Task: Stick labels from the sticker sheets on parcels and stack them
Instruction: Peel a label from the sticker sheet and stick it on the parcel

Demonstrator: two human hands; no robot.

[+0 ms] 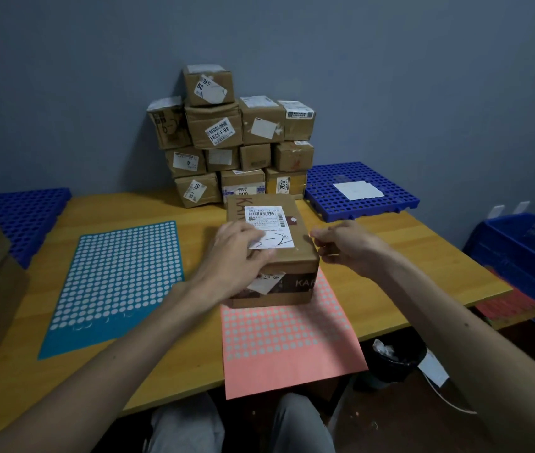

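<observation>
Cardboard parcel [294, 258] sits on the pink sheet [292, 354], long axis toward the stack [227, 132] behind. Left hand [233, 253] lies flat on top; right hand [344, 246], just beside, fingers curled, contents unclear.

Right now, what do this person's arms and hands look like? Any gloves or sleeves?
Two bare hands, left hand and right hand, with no gloves, rings or watch showing. The arms are bare too; no sleeve reaches into view. Grey trousers show at the bottom.
</observation>
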